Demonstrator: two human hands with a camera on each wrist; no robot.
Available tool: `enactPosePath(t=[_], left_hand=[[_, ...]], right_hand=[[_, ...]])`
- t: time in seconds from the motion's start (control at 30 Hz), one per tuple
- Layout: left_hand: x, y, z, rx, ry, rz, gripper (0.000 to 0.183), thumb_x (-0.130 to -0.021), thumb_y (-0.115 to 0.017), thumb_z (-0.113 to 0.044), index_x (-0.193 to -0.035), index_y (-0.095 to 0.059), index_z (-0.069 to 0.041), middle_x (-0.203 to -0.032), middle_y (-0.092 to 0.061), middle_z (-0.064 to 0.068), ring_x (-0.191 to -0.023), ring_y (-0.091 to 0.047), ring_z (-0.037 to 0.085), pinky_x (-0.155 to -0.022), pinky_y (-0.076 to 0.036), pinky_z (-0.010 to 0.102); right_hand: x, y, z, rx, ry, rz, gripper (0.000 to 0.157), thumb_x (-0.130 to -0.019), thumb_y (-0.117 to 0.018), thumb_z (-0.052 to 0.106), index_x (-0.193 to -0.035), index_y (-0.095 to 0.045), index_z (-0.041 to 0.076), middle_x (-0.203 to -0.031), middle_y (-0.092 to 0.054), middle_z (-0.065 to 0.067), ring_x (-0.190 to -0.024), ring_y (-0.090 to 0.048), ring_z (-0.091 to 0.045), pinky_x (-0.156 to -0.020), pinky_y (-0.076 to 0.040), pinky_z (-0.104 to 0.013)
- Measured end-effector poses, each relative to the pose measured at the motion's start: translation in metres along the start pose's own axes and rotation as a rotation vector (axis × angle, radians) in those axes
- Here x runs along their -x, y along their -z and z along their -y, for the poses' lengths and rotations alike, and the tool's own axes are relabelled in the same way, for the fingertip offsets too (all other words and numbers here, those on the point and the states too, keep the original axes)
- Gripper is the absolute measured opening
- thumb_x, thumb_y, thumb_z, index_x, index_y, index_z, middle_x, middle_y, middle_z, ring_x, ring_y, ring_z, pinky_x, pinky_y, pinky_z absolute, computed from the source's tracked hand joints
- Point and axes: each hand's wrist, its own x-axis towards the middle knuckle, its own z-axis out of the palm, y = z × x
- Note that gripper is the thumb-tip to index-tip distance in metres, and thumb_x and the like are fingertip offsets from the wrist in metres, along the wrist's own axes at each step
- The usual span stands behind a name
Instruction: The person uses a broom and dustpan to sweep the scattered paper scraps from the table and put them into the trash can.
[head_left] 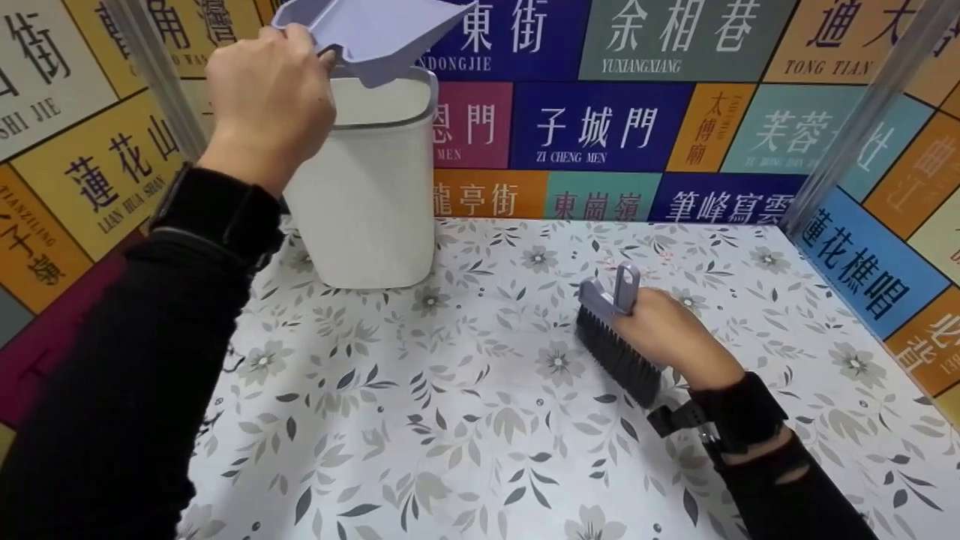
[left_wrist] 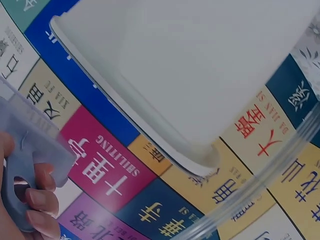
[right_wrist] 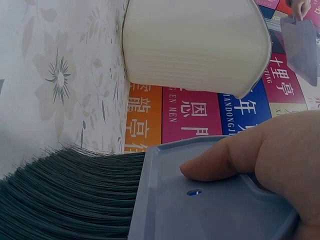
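My left hand (head_left: 274, 101) grips the handle of a grey-blue dustpan (head_left: 382, 37), holding it up over the mouth of a white bin (head_left: 367, 195). In the left wrist view the fingers (left_wrist: 42, 200) curl round the dustpan's looped handle, with the bin's rim to the right. My right hand (head_left: 667, 326) holds a grey-blue hand brush (head_left: 600, 296) low over the table. Its dark bristles (head_left: 619, 356) point down toward the patterned surface. In the right wrist view the thumb (right_wrist: 215, 162) presses on the flat of the brush head.
A white table (head_left: 480, 450) with a grey leaf and flower pattern spreads below both hands. Small pinkish bits (head_left: 664, 256) lie on it beyond the brush. Behind and beside stand walls (head_left: 600, 124) of coloured tiles with street names, with clear strips (head_left: 862, 105) at the corners.
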Motion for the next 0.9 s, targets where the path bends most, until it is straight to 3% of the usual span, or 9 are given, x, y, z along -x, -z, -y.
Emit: enactPosePath(t=[0.17, 0.43, 0.6, 0.9], left_hand=[[0.008, -0.004, -0.014, 0.033, -0.053, -0.065, 0.069, -0.116, -0.016, -0.044, -0.123, -0.054, 0.012, -0.095, -0.055, 0.025, -0.078, -0.055, 0.043, -0.070, -0.051, 0.057], [0.022, -0.015, -0.036, 0.043, -0.136, -0.123, 0.063, -0.116, -0.022, -0.045, -0.113, -0.056, 0.008, -0.092, -0.058, 0.024, -0.074, -0.057, 0.040, -0.067, -0.054, 0.055], [0.031, -0.023, -0.053, 0.060, -0.186, -0.137, 0.060, -0.116, -0.025, -0.045, -0.110, -0.057, 0.006, -0.084, -0.054, 0.016, -0.069, -0.054, 0.035, -0.061, -0.050, 0.050], [0.049, -0.046, -0.070, 0.121, -0.237, -0.150, 0.057, -0.115, -0.032, -0.047, -0.111, -0.057, 0.003, -0.086, -0.060, 0.018, -0.072, -0.064, 0.041, -0.061, -0.056, 0.053]], right_hand=[[0.000, 0.001, 0.000, 0.000, 0.006, 0.009, 0.086, -0.101, -0.041, 0.078, -0.137, -0.069, 0.006, -0.135, -0.067, -0.029, -0.119, -0.066, -0.052, -0.102, -0.051, -0.067], [0.000, 0.001, -0.001, 0.004, 0.013, 0.010, 0.086, -0.101, -0.040, 0.079, -0.138, -0.069, 0.006, -0.133, -0.068, -0.029, -0.116, -0.068, -0.051, -0.101, -0.051, -0.068], [0.000, 0.001, -0.001, 0.013, 0.012, 0.006, 0.085, -0.103, -0.042, 0.076, -0.137, -0.068, 0.004, -0.130, -0.069, -0.029, -0.113, -0.069, -0.050, -0.098, -0.053, -0.068], [-0.001, 0.000, 0.001, 0.009, 0.008, 0.012, 0.090, -0.099, -0.039, 0.082, -0.135, -0.071, 0.006, -0.122, -0.072, -0.025, -0.107, -0.071, -0.044, -0.097, -0.053, -0.066]])
